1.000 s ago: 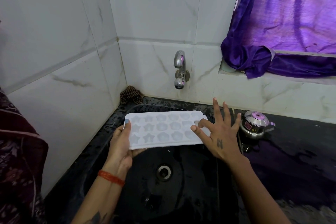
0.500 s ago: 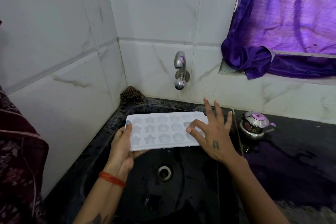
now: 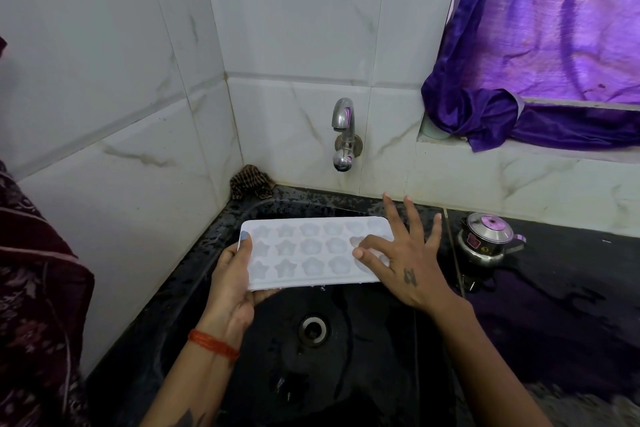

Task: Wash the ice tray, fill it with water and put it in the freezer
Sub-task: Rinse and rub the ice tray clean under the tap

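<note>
A white ice tray (image 3: 304,253) with star and flower moulds is held flat over the black sink (image 3: 221,243). My left hand (image 3: 233,274) grips its left end, thumb on top and fingers underneath. My right hand (image 3: 398,253) lies over the tray's right end with fingers spread; the thumb and index finger touch the moulds there. The chrome tap (image 3: 343,133) on the back wall stands above the tray, and no water runs from it.
The sink drain (image 3: 313,329) lies below the tray. A brown cloth (image 3: 251,182) sits in the back-left corner. A small steel pot (image 3: 486,239) stands on the black counter to the right. A purple curtain (image 3: 540,45) hangs over the window ledge.
My right hand has moved left onto the tray's right end, its index finger now curled down onto the moulds. The left hand and the tray have hardly moved.
</note>
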Demonstrator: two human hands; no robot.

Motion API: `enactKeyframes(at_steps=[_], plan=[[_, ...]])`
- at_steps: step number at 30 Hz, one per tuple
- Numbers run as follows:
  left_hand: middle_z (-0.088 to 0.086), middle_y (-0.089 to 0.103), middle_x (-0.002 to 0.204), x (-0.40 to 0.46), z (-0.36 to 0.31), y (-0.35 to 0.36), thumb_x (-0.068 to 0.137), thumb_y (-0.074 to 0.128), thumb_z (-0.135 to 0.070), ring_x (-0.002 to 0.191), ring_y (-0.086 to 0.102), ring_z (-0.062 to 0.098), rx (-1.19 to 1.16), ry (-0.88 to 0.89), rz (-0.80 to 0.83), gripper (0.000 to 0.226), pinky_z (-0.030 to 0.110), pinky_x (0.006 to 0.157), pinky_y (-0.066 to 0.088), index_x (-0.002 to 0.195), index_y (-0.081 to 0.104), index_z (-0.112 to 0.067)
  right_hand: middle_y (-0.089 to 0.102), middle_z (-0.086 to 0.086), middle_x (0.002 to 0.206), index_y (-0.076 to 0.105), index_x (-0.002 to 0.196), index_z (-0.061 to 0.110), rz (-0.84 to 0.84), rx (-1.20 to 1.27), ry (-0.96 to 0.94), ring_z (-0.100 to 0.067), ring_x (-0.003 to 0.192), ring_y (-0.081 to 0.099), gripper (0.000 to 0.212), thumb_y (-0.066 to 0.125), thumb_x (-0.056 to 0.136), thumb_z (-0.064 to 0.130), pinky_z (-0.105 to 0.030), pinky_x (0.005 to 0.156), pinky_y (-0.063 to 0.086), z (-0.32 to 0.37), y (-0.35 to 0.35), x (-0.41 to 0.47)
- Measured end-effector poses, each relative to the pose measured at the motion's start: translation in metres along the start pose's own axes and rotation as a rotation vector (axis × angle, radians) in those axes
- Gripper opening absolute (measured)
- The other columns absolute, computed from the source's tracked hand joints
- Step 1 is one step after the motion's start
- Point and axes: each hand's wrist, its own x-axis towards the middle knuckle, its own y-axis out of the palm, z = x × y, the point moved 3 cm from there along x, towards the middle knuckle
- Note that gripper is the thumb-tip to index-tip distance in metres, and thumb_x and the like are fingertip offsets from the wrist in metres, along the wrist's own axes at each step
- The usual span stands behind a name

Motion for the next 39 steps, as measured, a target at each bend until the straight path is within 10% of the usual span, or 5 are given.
enactKeyframes(at_steps=[39], plan=[[0.004,0.068,0.093,-0.0034,-0.0007,0.0012,0.094,0.052,-0.039,0.081,0.066,0.023,-0.004,-0.007,0.009,0.019,0.043,0.063,0.056,0.093,0.056,-0.020,-0.026,0.015,0.151,0.060,0.112,0.050,0.044,0.066,-0.053,-0.017,0.142,-0.029,0.089,-0.007,0.067,0.087,-0.043,0.100,-0.035,0.0021,-0.0003,-0.0010]])
